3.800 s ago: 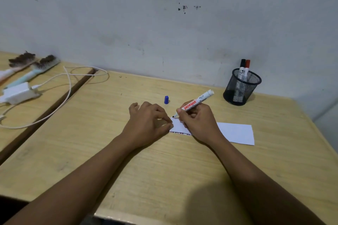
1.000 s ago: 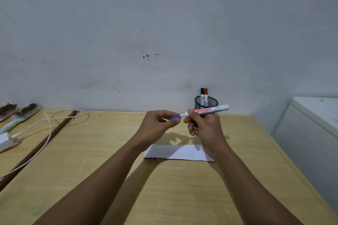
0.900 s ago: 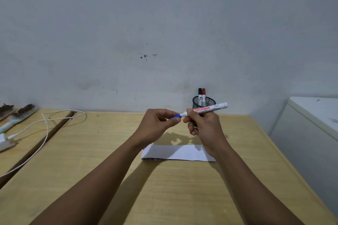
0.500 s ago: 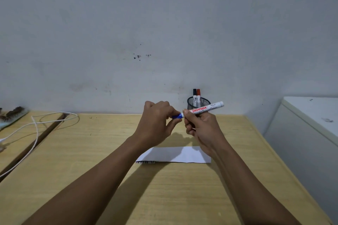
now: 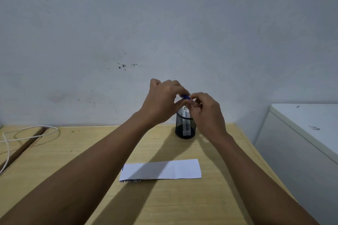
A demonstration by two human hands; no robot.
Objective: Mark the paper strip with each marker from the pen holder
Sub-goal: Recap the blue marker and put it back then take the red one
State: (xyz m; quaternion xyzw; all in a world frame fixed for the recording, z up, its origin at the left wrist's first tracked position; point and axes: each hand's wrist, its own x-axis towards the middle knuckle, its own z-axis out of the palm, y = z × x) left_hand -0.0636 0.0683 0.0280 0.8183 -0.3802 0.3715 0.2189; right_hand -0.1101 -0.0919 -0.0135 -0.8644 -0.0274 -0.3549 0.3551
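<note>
The black mesh pen holder (image 5: 184, 128) stands at the back of the wooden table (image 5: 73, 170), near the wall. A white marker with a blue cap (image 5: 186, 97) stands upright in it, its body (image 5: 185, 113) showing above the rim. My left hand (image 5: 161, 103) and my right hand (image 5: 207, 112) meet right above the holder, fingertips of both pinched at the capped top. The other markers' tops are hidden behind my hands. The white paper strip (image 5: 161, 170) lies flat nearer to me, with a small blue mark at its left end.
A white cable (image 5: 29, 130) loops on the table at the far left, across a dark gap (image 5: 20, 149) between two tabletops. A white cabinet (image 5: 301, 133) stands close against the table's right edge. The wall runs right behind the holder.
The cap went onto the marker. Both hands carried the marker from above the paper back to the holder and turned it upright into it. The view tilted upward.
</note>
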